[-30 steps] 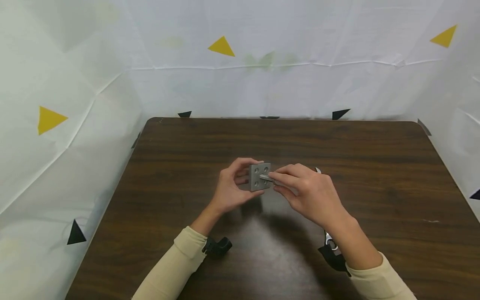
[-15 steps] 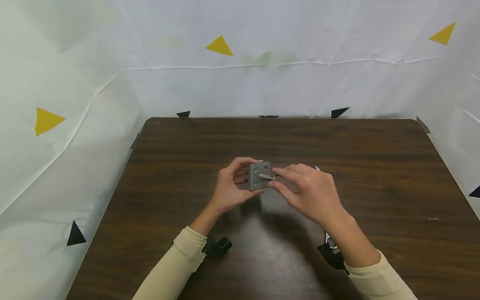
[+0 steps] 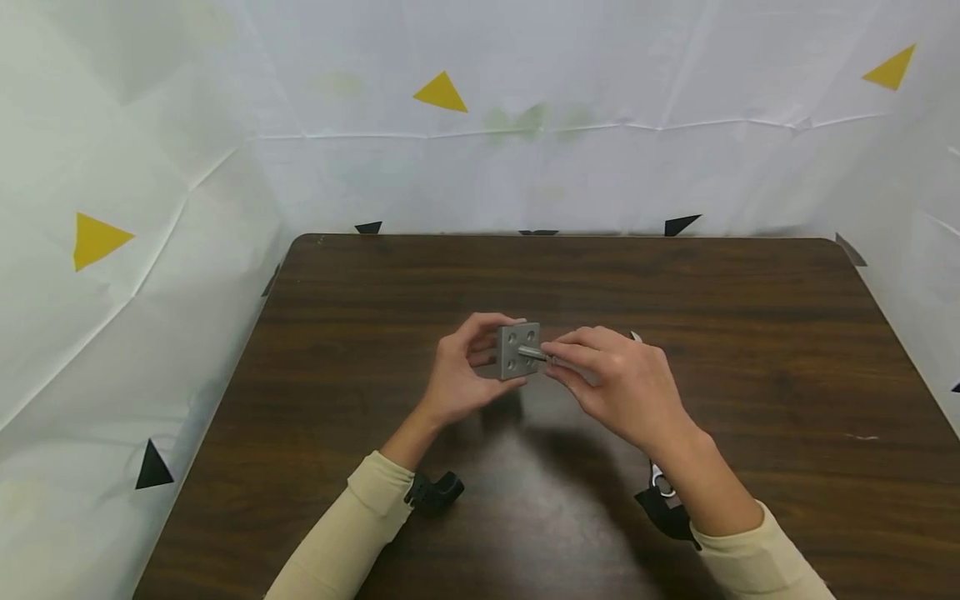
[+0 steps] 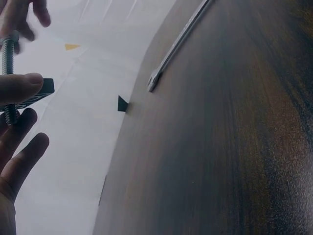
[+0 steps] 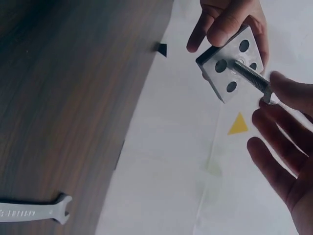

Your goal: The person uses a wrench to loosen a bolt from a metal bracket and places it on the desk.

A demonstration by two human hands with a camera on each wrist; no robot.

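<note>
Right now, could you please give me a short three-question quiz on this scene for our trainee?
1. True or false: the plate lies flat on the table.
2. Which hand holds the bolt?
3. How many holes does the plate have: (a) two, (b) four, (c) six?

Key:
1. False; the left hand holds it up.
2. The right hand, pinching its head end.
3. (b); the bolt fills one.

Nothing readable is showing anywhere; the wrench (image 5: 34, 212) lying on the tabletop (image 5: 63, 98) is bearing stamped marks too blurred to make out.
</note>
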